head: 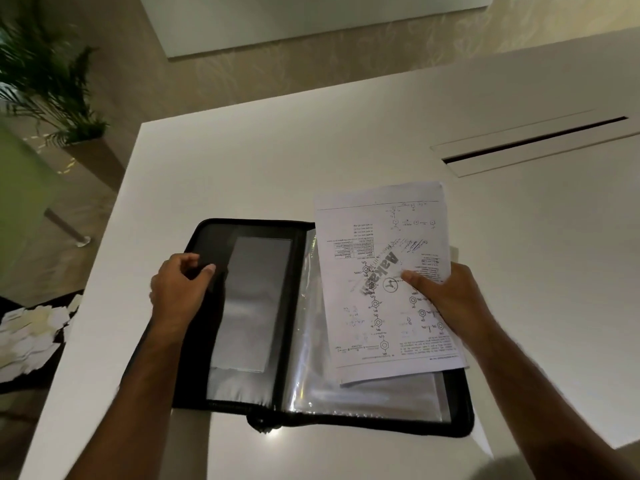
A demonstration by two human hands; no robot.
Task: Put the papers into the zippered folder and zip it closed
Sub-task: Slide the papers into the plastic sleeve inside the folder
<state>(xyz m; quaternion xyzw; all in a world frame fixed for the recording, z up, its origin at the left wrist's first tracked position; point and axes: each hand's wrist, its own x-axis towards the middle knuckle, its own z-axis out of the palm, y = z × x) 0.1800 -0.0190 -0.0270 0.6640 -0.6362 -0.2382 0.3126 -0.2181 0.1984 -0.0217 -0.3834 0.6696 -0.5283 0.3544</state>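
A black zippered folder (294, 306) lies open flat on the white table (242, 174). Its left cover has a clear pocket, and its right half shows clear plastic sleeves (363, 393). My left hand (181, 289) grips the left cover near its outer edge. My right hand (446, 296) holds a small stack of printed papers (377, 271), thumb on top, just above the right half of the folder. The papers are tilted and stick out past the folder's far edge. The zip pull (261, 424) hangs at the near end of the spine.
A long cable slot (533, 142) is cut into the table at the back right. Torn scraps of paper (31, 327) lie on a dark surface left of the table. A potted plant (45, 81) stands on the floor at the far left.
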